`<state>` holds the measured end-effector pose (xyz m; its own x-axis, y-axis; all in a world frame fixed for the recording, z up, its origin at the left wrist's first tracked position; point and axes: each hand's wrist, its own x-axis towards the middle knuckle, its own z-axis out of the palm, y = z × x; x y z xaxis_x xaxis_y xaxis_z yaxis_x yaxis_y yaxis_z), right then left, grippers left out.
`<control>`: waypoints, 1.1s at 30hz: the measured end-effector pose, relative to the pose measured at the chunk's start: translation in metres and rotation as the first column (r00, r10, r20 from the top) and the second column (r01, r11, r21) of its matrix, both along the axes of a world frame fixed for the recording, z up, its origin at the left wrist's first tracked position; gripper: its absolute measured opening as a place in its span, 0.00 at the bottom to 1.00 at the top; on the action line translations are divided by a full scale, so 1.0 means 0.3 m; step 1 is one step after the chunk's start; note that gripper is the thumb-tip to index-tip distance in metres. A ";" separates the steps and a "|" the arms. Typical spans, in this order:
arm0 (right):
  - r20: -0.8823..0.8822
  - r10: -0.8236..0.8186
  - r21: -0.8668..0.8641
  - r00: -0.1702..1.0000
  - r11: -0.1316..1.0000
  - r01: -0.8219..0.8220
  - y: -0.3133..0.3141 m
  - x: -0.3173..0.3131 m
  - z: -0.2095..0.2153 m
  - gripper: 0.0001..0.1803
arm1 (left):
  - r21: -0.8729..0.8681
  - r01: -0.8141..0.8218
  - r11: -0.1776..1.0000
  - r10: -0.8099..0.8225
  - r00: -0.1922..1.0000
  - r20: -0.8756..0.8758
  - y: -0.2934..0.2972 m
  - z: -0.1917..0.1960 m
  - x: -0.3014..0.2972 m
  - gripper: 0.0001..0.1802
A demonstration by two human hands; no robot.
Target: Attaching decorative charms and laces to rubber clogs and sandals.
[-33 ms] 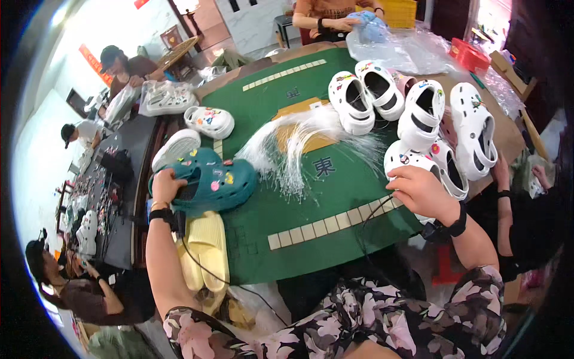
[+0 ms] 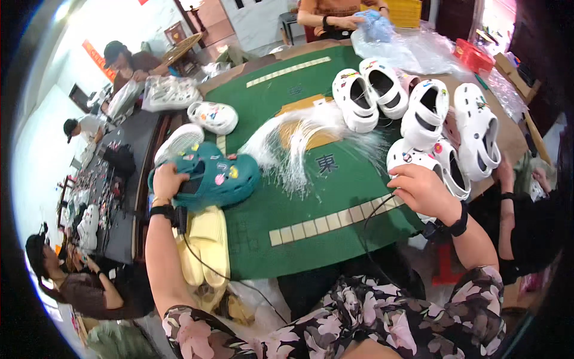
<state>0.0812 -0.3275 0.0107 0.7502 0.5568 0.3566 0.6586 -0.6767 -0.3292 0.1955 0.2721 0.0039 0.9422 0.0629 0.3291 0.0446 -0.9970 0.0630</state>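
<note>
A teal clog (image 2: 233,179) decorated with small charms lies at the table's left edge. My left hand (image 2: 170,182) is closed around the rim of its foot opening. On the right, my right hand (image 2: 426,192) has its fingers bent against a white clog (image 2: 399,154) with charms, and partly hides that shoe. Between my hands and farther back, a fan of thin white strands (image 2: 293,149) lies loose on the green tabletop (image 2: 335,251). Pale yellow slides (image 2: 209,242) sit below the teal clog. Behind it are another white clog (image 2: 213,118) and an overturned one (image 2: 182,143).
More white clogs (image 2: 476,131) crowd the table's right side. A row of pale tiles (image 2: 326,225) is printed near its front edge. Farther back lie clear plastic bags (image 2: 406,51) and a red roll (image 2: 474,55). Other people work around, one holding something blue (image 2: 375,27). Cables run from my wrists.
The whole view has shifted slightly, so the table and shoes appear a little farther right. Both hands keep nearly the same places on their clogs.
</note>
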 end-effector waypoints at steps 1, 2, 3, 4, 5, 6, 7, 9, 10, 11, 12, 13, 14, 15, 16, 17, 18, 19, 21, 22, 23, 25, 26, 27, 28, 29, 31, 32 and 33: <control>0.015 0.002 -0.002 1.000 1.000 -0.002 0.009 -0.005 0.006 0.09 | 0.016 -0.026 1.000 0.026 1.000 -0.009 -0.049 0.052 -0.034 0.21; 0.016 0.020 0.013 1.000 1.000 -0.020 0.017 -0.007 0.006 0.09 | 0.029 -0.048 0.998 0.048 0.999 -0.020 -0.102 0.103 -0.067 0.20; 0.023 0.029 0.033 0.999 0.999 -0.029 0.029 -0.013 0.003 0.09 | 0.033 -0.070 0.997 0.071 0.997 -0.029 -0.144 0.139 -0.097 0.20; 0.032 0.030 0.050 0.999 0.998 -0.031 0.041 -0.019 0.001 0.08 | 0.054 -0.073 0.996 0.073 0.997 -0.006 -0.187 0.170 -0.117 0.20; 0.024 0.048 0.055 0.999 0.997 -0.049 0.058 -0.022 -0.007 0.08 | 0.080 -0.079 0.994 0.077 0.997 0.016 -0.223 0.197 -0.152 0.21; -0.008 0.081 0.107 0.997 0.991 -0.079 0.079 -0.029 -0.008 0.10 | 0.088 -0.097 0.991 0.096 0.995 0.012 -0.252 0.228 -0.200 0.21; -0.042 0.114 0.158 0.993 0.982 -0.106 0.109 -0.032 -0.016 0.11 | 0.050 -0.105 0.993 0.105 0.994 0.010 -0.275 0.252 -0.240 0.21; -0.261 0.130 0.323 0.956 0.946 -0.041 0.198 -0.061 -0.020 0.15 | -0.033 -0.146 0.989 0.145 0.989 -0.037 -0.372 0.312 -0.328 0.22; -0.458 0.158 0.447 0.875 0.891 0.074 0.238 -0.074 -0.021 0.18 | -0.065 -0.123 0.990 0.119 0.991 -0.052 -0.399 0.306 -0.362 0.22; -0.503 0.229 0.497 0.833 0.865 0.063 0.274 -0.071 -0.052 0.27 | -0.133 -0.123 0.984 0.111 0.989 -0.095 -0.437 0.290 -0.397 0.22; -0.595 0.275 0.531 0.755 0.840 0.112 0.321 -0.076 -0.075 0.33 | -0.200 -0.130 0.971 0.104 0.985 -0.138 -0.477 0.269 -0.435 0.22; -0.623 0.312 0.562 0.718 0.816 0.133 0.366 -0.087 -0.097 0.36 | -0.274 -0.136 0.952 0.077 0.974 -0.215 -0.517 0.241 -0.471 0.20; -0.649 0.347 0.589 0.677 0.793 0.158 0.396 -0.093 -0.125 0.39 | -0.347 -0.146 0.926 0.043 0.956 -0.289 -0.557 0.196 -0.507 0.19; -0.652 0.352 0.587 0.672 0.795 0.153 0.406 -0.091 -0.152 0.39 | -0.492 -0.096 0.865 -0.029 0.970 -0.241 -0.599 0.111 -0.546 0.17; -0.630 0.330 0.611 0.703 0.769 0.186 0.415 -0.083 -0.183 0.41 | -0.622 -0.041 0.782 -0.091 0.980 -0.179 -0.630 0.038 -0.586 0.16; -0.612 0.307 0.634 0.729 0.741 0.221 0.423 -0.076 -0.226 0.44 | -0.674 -0.117 0.729 -0.073 0.966 -0.247 -0.646 0.013 -0.623 0.15; -0.609 0.212 0.538 0.764 0.818 0.203 0.403 -0.045 -0.280 0.45 | -0.718 -0.190 0.670 -0.064 0.948 -0.311 -0.653 -0.003 -0.655 0.15; -0.641 0.235 0.537 0.731 0.817 0.209 0.386 -0.023 -0.296 0.44 | -0.856 -0.079 0.511 -0.193 0.960 -0.203 -0.631 -0.022 -0.698 0.12; -0.684 0.218 0.512 0.696 0.823 0.246 0.366 -0.020 -0.301 0.43 | -0.853 -0.047 0.520 -0.103 0.988 -0.117 -0.614 -0.026 -0.768 0.11; -0.683 0.223 0.524 0.695 0.813 0.254 0.362 -0.021 -0.323 0.44 | -0.846 0.000 0.534 -0.024 1.000 -0.015 -0.606 -0.030 -0.795 0.10; -0.661 0.195 0.495 0.724 0.839 0.225 0.359 -0.024 -0.319 0.44 | -0.804 -0.023 0.594 0.034 0.999 -0.004 -0.588 -0.039 -0.819 0.09; -0.634 0.184 0.469 0.751 0.864 0.184 0.371 -0.030 -0.312 0.44 | -0.860 -0.048 0.507 0.137 0.990 0.026 -0.543 -0.114 -0.874 0.16; -0.603 0.185 0.493 0.776 0.851 0.180 0.380 -0.031 -0.323 0.42 | -0.881 -0.032 0.471 0.168 0.984 0.054 -0.523 -0.166 -0.898 0.20; -0.572 0.180 0.514 0.800 0.839 0.178 0.386 -0.032 -0.335 0.41 | -0.901 -0.081 0.426 0.172 0.985 -0.008 -0.526 -0.202 -0.918 0.24; -0.572 0.186 0.513 0.799 0.841 0.172 0.395 -0.035 -0.342 0.41 | -0.915 -0.132 0.381 0.177 0.982 -0.068 -0.537 -0.235 -0.941 0.29; -0.580 0.178 0.535 0.795 0.819 0.208 0.404 -0.038 -0.347 0.40 | -0.934 -0.163 0.317 0.138 0.983 -0.124 -0.539 -0.282 -0.959 0.36; -0.624 0.209 0.620 0.753 0.719 0.315 0.427 -0.062 -0.328 0.38 | -0.936 -0.055 0.348 0.096 0.995 -0.023 -0.604 -0.335 -0.958 0.35; -0.622 0.207 0.617 0.755 0.722 0.311 0.429 -0.070 -0.340 0.38 | -0.929 -0.029 0.368 0.111 0.994 0.013 -0.646 -0.336 -0.951 0.34; -0.601 0.221 0.662 0.768 0.675 0.324 0.424 -0.070 -0.371 0.38 | -0.931 -0.025 0.365 0.192 0.980 0.049 -0.694 -0.327 -0.934 0.31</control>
